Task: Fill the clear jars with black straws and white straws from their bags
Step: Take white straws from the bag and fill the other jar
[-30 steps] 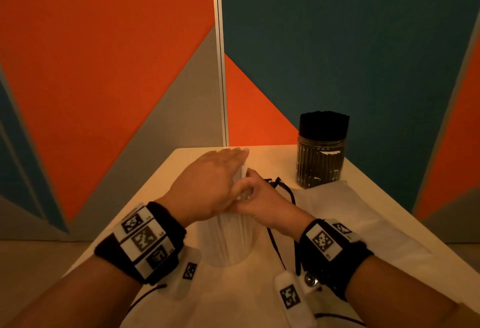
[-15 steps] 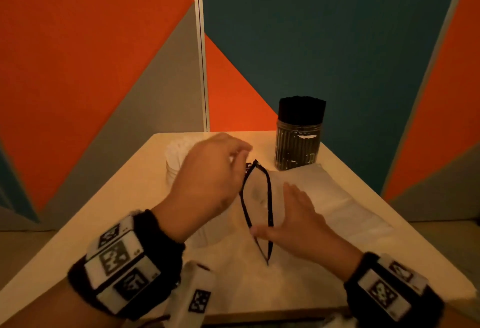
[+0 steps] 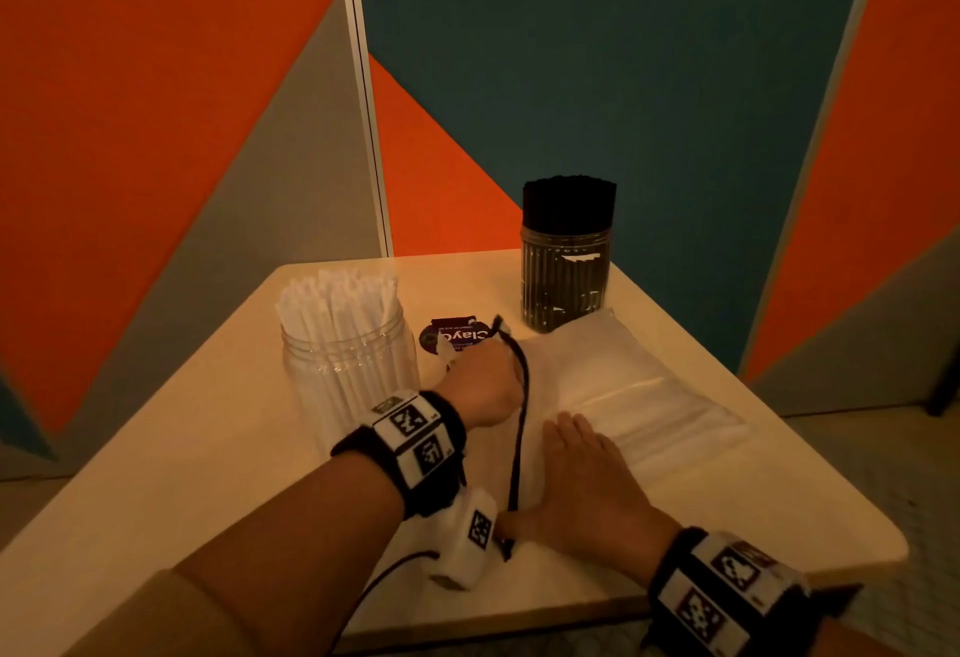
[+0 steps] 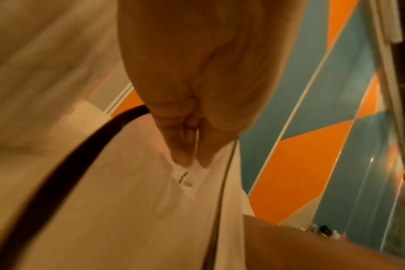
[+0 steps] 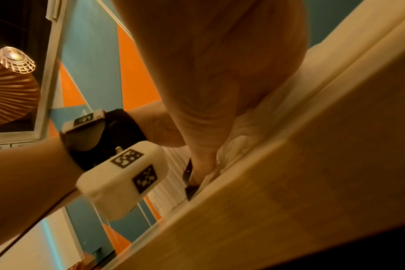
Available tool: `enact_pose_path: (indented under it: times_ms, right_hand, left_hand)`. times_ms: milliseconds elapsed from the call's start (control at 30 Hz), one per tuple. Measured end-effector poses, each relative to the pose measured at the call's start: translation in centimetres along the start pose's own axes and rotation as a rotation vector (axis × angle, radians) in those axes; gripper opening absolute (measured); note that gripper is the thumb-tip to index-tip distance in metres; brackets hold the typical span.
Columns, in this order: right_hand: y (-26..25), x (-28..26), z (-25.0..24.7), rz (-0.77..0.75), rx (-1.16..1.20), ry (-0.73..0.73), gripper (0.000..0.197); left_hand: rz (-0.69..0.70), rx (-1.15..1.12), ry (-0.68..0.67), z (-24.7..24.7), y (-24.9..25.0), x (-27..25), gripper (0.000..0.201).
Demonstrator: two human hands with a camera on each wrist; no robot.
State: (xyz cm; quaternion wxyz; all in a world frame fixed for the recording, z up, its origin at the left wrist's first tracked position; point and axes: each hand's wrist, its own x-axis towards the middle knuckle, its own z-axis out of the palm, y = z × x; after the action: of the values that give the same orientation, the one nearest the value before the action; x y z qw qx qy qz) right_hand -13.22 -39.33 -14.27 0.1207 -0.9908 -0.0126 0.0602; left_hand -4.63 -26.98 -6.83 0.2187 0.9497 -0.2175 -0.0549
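A clear jar of white straws [image 3: 345,344] stands at the left of the table. At the back right stands a clear jar packed with black straws [image 3: 566,261]. An emptied clear plastic bag [image 3: 623,386] lies flat between them, and a black band [image 3: 522,422] runs along its left side. My left hand [image 3: 467,365] pinches the bag's far end; in the left wrist view its fingertips [image 4: 190,160] squeeze the plastic just above a small printed warning label [image 4: 185,180]. My right hand [image 3: 582,474] lies flat on the bag's near part, and its thumb [image 3: 511,529] rests by the band's near end.
A dark round label [image 3: 457,336] lies on the table [image 3: 208,448] between the two jars. Orange, grey and teal wall panels stand close behind the table. The table's front edge [image 5: 243,182] is right under my right wrist.
Both hands left the white straws, whose jar now stands at the left. My left hand reached forward and pinched the bag's far end; my right hand settled flat on the bag.
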Motion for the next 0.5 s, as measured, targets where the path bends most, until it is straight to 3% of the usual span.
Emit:
enact_pose_path:
  times_ms: [133,267,500]
  right_hand:
    - [0.9,-0.1,-0.5,-0.062,0.039,0.028,0.135]
    - [1.3,-0.3,-0.8,-0.082,0.054,0.04,0.134]
    - [1.5,0.0,-0.7,-0.09,0.053,0.022,0.133]
  left_hand:
    - [0.077,0.055,-0.14,0.2,0.7,1.9,0.02]
    - [0.071,0.261,-0.201,0.9,1.2,3.0,0.02]
    - [0.083,0.432,-0.298,1.6,1.6,3.8,0.025]
